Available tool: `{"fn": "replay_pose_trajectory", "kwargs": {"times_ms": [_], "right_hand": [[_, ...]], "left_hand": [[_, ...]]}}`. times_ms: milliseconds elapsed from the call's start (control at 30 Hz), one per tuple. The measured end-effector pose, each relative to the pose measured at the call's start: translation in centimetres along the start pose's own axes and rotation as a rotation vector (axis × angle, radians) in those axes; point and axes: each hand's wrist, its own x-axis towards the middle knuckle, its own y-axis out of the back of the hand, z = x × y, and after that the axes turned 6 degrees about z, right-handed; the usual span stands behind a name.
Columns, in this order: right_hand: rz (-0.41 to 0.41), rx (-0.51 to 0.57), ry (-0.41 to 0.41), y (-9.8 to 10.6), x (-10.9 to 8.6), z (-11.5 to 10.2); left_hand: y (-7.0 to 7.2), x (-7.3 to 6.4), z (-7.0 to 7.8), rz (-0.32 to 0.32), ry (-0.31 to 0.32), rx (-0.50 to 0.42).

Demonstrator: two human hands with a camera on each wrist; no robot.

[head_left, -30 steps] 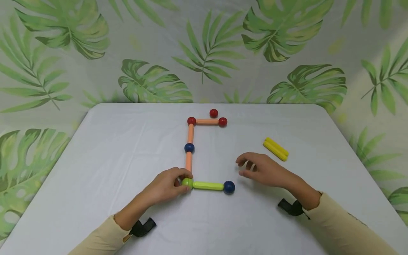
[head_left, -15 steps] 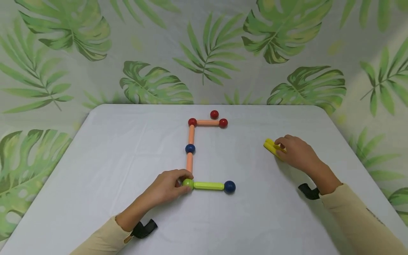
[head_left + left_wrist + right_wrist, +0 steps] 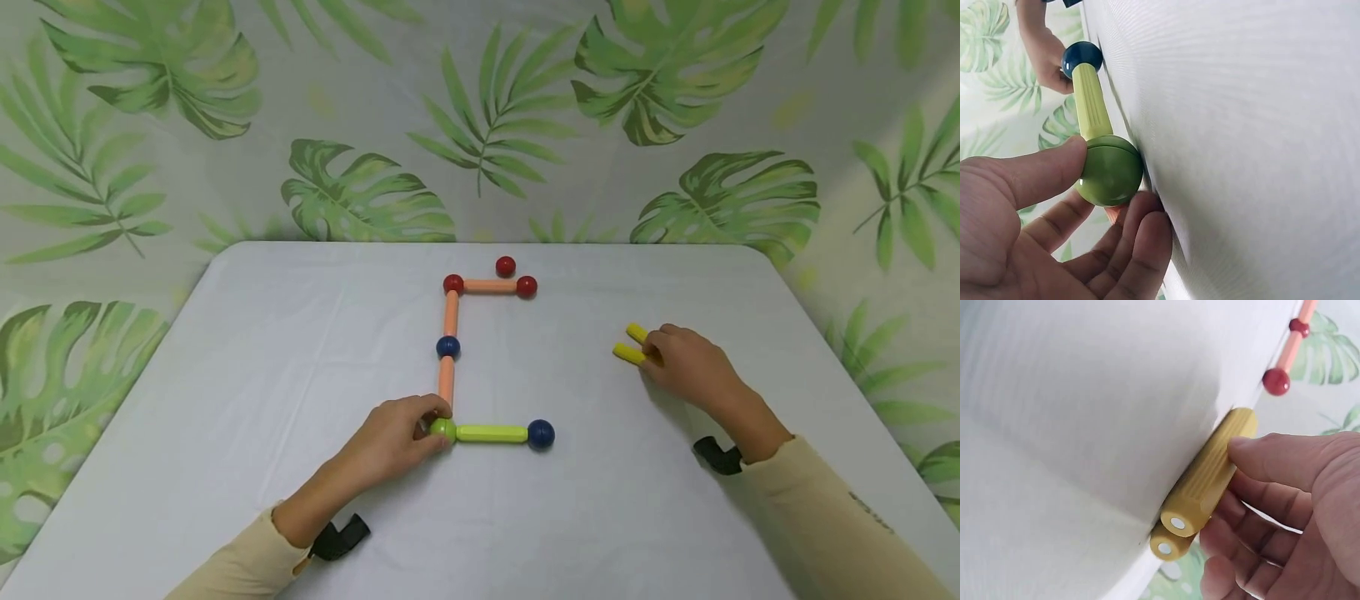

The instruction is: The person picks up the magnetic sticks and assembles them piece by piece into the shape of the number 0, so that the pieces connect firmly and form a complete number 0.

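Note:
My left hand (image 3: pixel 390 432) pinches a green ball (image 3: pixel 1113 176) between thumb and fingers, down at the tabletop. From that ball a lime-green rod (image 3: pixel 491 434) runs right to a dark blue ball (image 3: pixel 541 434), and an orange rod (image 3: pixel 446 381) leads away to another blue ball (image 3: pixel 447 347). At the right of the table, my right hand (image 3: pixel 688 367) has its thumb and fingers on a yellow rod (image 3: pixel 1210 472) with a white disc in its end. A second yellow rod (image 3: pixel 1169 545) lies close behind it, partly hidden; in the head view their left ends stand apart.
Beyond the middle blue ball, another orange rod (image 3: pixel 451 314) reaches a red ball (image 3: pixel 453 285), where a further orange rod (image 3: pixel 491 287) turns right to a second red ball (image 3: pixel 527 287). A loose red ball (image 3: pixel 506 267) sits behind, near the table's back edge.
My right hand has moved right from beside the blue ball to the yellow rods and grips one. The rods lay side by side; their left ends are now spread. The left hand stays put.

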Motion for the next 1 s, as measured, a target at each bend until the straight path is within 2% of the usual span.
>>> {"fn": "replay_pose_trajectory", "kwargs": {"times_ms": [167, 367, 533, 1000], "right_hand": [[-0.050, 0.049, -0.009, 0.0, 0.0, -0.5], [-0.109, 0.151, -0.004, 0.1, -0.2, -1.0], [-0.151, 0.226, 0.014, 0.2, -0.4, -1.5], [-0.175, 0.209, 0.062, 0.3, -1.1, -2.9]], "left_hand": [[0.0, 0.1, 0.0, 0.008, -0.002, 0.035], [0.1, 0.2, 0.0, 0.002, -0.010, 0.031], [0.2, 0.3, 0.1, -0.016, 0.011, 0.020], [0.3, 0.3, 0.1, -0.028, 0.014, 0.009]]}}
